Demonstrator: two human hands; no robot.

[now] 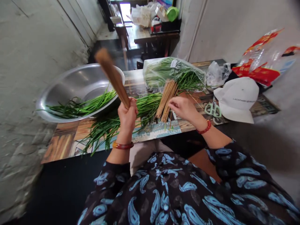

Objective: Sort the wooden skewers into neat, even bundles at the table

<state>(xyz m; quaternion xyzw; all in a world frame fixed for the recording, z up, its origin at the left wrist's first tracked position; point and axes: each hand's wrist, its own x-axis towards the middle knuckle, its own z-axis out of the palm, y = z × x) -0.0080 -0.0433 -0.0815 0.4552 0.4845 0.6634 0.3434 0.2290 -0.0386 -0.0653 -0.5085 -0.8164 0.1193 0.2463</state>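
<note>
"Sticks in the left hand [127, 114], are they?"

"Yes, a thin brown bundle [113, 79] of them, gripped near the bottom. Those fingers are closed round it, thumb on top, and the bundle rises at a slant, its far end blurred."

"And the right hand [184, 107]?"

"Palm down over the table [63, 137], fingers partly curled, tips right by the loose pile of sticks [167, 100]. From over here I can't tell if they touch it or have hold of one."

"How does that pile lie?"

"Fanned a little, slanting, beside the long green stalks [147, 104]. Those stretch across the table behind the left hand, and their leafy ends poke over the near edge."

"More greens in that metal basin [70, 90]?"

"A good heap [98, 104] of them, lying along the near side. The basin is at the left end of the table. Then behind the pile of sticks there's a clear bag [157, 68], stuffed with greens, some spilling out of its right side."

"What's past the right hand?"

"Scissors [212, 110] with pale green handles, just beside a white cap [236, 93]. A crumpled clear bag sits behind them, and red-printed plastic packaging [257, 73] leans near the wall"
</note>
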